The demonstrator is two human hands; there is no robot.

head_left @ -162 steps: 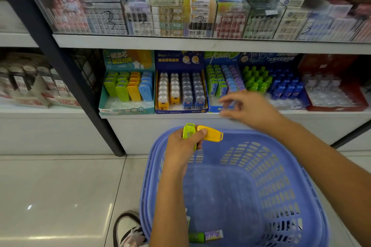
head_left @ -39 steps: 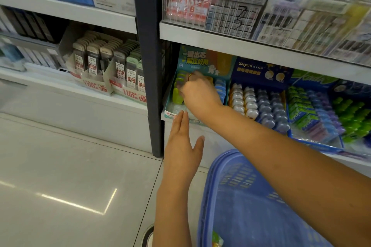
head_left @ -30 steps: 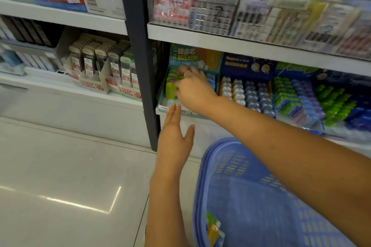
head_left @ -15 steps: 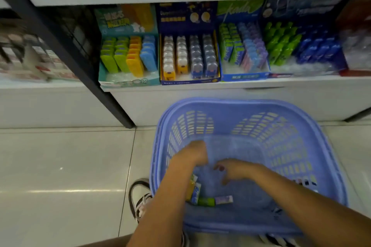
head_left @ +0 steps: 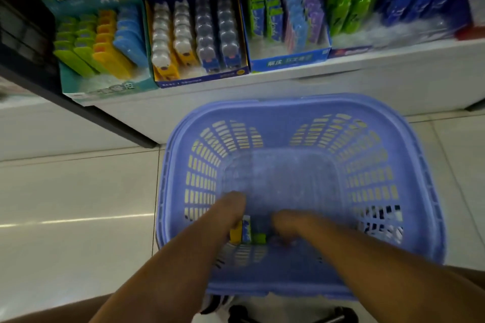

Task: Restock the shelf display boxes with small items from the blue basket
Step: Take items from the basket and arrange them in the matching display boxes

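Observation:
The blue basket stands on the floor below the shelf. Both my hands reach down into its near end. My left hand hangs beside a small yellow item and a blue-and-white one. My right hand is blurred over a green item on the basket floor; its fingers are too smeared to read. On the shelf stand the teal display box with green, yellow and blue pieces, and the dark blue display box with rows of white-capped items.
A further blue display box with green, blue and purple packs sits to the right, then green and blue bottles. A black shelf post slants down at left. White floor tiles lie left of the basket. My shoes show under it.
The camera has dipped closer to the basket. Both hands have sunk a little lower toward the items at its near end, the right hand now over the green one.

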